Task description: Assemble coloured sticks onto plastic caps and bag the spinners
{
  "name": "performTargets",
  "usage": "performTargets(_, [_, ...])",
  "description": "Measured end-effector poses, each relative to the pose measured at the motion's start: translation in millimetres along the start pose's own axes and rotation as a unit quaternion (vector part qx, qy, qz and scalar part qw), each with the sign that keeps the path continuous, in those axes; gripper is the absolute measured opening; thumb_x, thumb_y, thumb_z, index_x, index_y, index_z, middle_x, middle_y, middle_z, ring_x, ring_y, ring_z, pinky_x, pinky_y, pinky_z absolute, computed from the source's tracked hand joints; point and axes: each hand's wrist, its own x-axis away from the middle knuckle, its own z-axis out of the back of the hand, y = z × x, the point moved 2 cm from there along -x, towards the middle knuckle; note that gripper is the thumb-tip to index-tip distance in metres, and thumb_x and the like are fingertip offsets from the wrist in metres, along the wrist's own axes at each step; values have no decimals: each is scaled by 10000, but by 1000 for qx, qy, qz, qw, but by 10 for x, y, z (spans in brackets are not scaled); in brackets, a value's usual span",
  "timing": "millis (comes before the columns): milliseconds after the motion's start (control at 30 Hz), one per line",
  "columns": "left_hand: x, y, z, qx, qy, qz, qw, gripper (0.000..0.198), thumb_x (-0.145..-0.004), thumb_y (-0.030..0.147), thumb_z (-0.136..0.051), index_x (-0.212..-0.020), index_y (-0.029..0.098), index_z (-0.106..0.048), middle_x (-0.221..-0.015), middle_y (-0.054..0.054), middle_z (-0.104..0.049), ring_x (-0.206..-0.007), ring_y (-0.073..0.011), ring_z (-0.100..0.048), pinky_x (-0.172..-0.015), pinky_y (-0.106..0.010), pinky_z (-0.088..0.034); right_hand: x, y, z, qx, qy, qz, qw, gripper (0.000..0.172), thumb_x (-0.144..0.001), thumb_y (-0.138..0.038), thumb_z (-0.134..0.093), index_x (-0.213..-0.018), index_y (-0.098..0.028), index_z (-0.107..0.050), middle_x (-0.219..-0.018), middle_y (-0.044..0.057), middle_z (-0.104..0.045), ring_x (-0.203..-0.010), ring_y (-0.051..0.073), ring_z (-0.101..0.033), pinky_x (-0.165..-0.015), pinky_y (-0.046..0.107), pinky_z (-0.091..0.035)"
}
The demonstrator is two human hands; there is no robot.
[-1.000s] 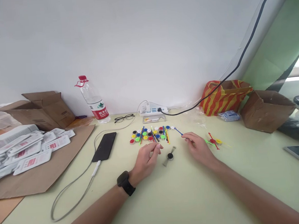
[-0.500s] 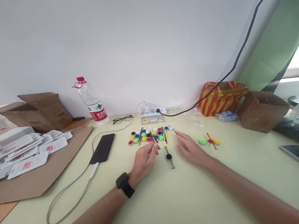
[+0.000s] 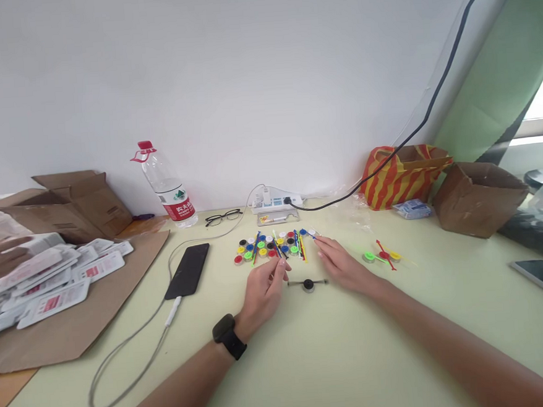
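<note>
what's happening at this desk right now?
A person's right hand holds a blue stick at a white disc. The left hand is pinched near the coloured discs and sticks; whether it holds anything is unclear. A black spinner sits on the table between both hands. Green, red and yellow spinners lie off to the right. At the far left, another person's hand is at a pile of white packets.

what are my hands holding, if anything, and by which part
Right hand: a blue stick, seemingly by its near end. Left hand: cannot be told.
</note>
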Motion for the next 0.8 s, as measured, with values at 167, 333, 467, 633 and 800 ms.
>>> performTargets(167, [-1, 16, 4, 1, -8, -6, 1000, 424, -1074, 427, -399, -850, 190, -671, -721, -3, -642, -667, -152, -569, -631, -276, -398, 7, -16, 11, 21, -12, 6, 1000, 531, -1079, -429, -327, -1561, -230, -426, -1632, 108, -395, -1509, 286, -352, -1248, 527, -313])
performTargets(333, [4, 23, 9, 2, -10, -4, 1000, 424, -1074, 425, -397, -855, 189, -672, -720, -4, -646, -666, -151, -574, -633, -276, -405, 12, -61, 41, 30, -14, 5, 999, 525, -1072, -417, -348, -1541, -203, -449, -1606, 124, -432, -1492, 288, -375, -1235, 523, -333])
performTargets(467, [-5, 17, 4, -4, -11, -7, 1000, 424, -1072, 428, -401, -849, 189, -671, -717, -6, -647, -665, -154, -578, -633, -278, -404, 22, -117, 64, 41, -27, 7, 999, 533, -1067, -403, -358, -1545, -184, -441, -1610, 135, -424, -1504, 296, -352, -1229, 521, -336])
performTargets(633, [-8, 23, -1, 1, -17, -7, 1000, 421, -1071, 426, -400, -846, 188, -665, -719, -4, -650, -652, -151, -570, -622, -274, -397, 26, -152, 77, 46, -23, 6, 999, 521, -1056, -400, -382, -1519, -179, -472, -1598, 146, -437, -1486, 309, -374, -1206, 538, -360])
performTargets(800, [4, 31, 3, 0, -24, -11, 1000, 417, -1071, 422, -401, -853, 185, -666, -724, -8, -650, -652, -151, -570, -623, -269, -398, 20, -154, 93, 34, 60, -6, 998, 417, -1024, -393, -457, -1347, -191, -627, -1418, 148, -615, -1337, 314, -529, -1144, 536, -428])
